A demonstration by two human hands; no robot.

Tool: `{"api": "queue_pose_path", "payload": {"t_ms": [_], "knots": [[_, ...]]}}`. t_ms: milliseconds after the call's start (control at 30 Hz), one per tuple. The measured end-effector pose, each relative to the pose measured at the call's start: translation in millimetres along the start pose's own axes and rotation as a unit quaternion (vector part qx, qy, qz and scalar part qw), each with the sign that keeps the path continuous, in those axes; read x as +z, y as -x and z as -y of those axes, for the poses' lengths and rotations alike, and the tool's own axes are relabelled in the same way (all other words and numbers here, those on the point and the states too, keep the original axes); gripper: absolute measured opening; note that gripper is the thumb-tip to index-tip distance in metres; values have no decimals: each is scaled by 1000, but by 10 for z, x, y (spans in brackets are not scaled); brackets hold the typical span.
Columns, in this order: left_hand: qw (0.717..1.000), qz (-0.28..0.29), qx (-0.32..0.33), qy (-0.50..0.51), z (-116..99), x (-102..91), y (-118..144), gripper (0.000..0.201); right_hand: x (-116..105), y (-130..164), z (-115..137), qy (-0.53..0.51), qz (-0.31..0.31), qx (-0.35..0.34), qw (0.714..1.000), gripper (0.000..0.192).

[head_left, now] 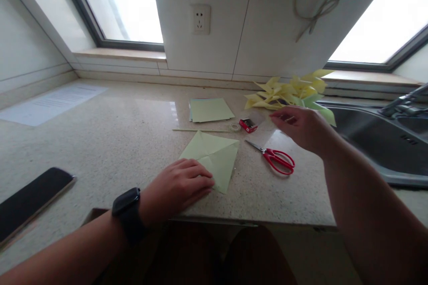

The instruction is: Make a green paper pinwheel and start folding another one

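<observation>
A square of pale green paper (220, 156) with crossing fold creases lies near the counter's front edge. On its lower left corner my left hand (182, 182) rests flat, fingers stretched out. My right hand (301, 127) is raised over the counter to the right, its thumb and fingers drawn together; what they hold, if anything, is too small to make out. Left of those fingertips is a small red box (248, 125) with dark contents. Red-handled scissors (279, 161) lie below the right hand. Behind the paper are a thin pale stick (200, 130) and a small white ring-shaped roll (235, 128).
A stack of paper sheets (212, 110) lies farther back. Yellow and green folded paper pinwheels (284, 91) are heaped beside the steel sink (368, 142) at right. A dark phone (33, 202) and a printed sheet (50, 103) lie at left. The tiled wall (220, 31) bounds the counter.
</observation>
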State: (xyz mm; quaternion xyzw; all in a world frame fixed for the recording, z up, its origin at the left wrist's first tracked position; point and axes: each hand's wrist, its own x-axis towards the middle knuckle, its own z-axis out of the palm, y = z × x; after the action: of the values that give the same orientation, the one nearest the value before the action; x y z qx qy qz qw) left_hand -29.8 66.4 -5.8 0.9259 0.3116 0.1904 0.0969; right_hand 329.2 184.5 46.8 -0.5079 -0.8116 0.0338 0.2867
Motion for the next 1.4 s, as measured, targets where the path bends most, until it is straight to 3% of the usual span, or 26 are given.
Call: {"api": "queue_pose_path", "payload": {"t_ms": [133, 300, 633, 1000, 1400], "knots": [[1000, 10, -4, -3, -17, -10, -9, 20, 348, -285, -20, 5, -6, -20, 1000, 26], [1000, 12, -7, 5, -29, -15, -9, 20, 597, -325, -78, 23, -23, -27, 999, 26], [999, 21, -26, 27, -33, -25, -27, 22, 673, -191, -177, 13, 0, 13, 1000, 22], [998, 37, -35, 35, -29, -27, -8, 25, 629, -141, -90, -6, -5, -72, 997, 21], [998, 42, -31, 38, -26, -22, -11, 24, 611, -114, -106, -13, 11, -98, 995, 23]]}}
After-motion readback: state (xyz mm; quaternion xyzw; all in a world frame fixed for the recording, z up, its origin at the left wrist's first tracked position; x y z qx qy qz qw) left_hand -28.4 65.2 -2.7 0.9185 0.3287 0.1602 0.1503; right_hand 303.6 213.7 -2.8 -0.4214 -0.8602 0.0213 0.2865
